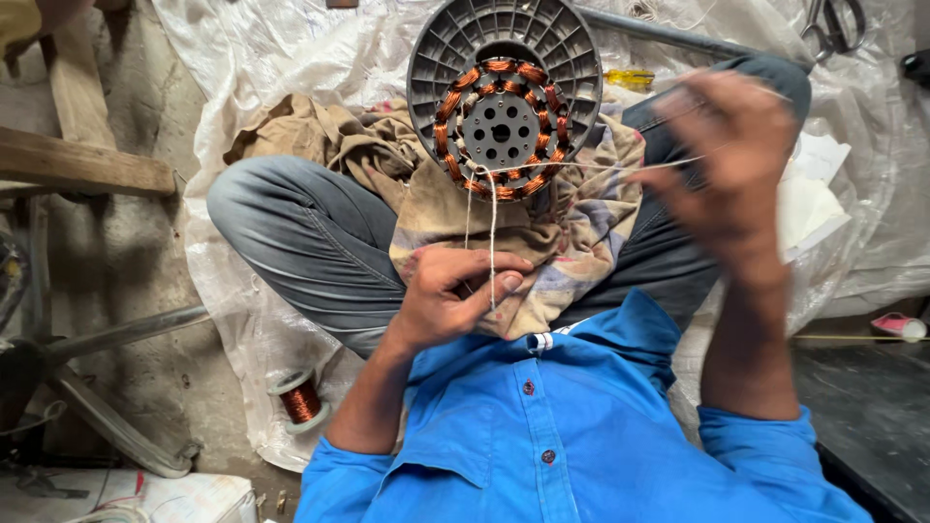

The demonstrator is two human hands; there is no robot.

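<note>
The stator (502,102) with copper coils leans on the cloth (542,223) in your lap; your left hand (450,295), just below it, pinches the white thread (492,232), while your right hand (731,165), to the stator's right, is blurred, so I cannot tell its grip. Pull unevenly and the thread may snap, slip off the coils, or tip the stator.

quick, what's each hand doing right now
Left hand: closed, pinching the white string that hangs from the motor stator.
Right hand: blurred, fingers curled, pulling the same string taut to the side.
</note>
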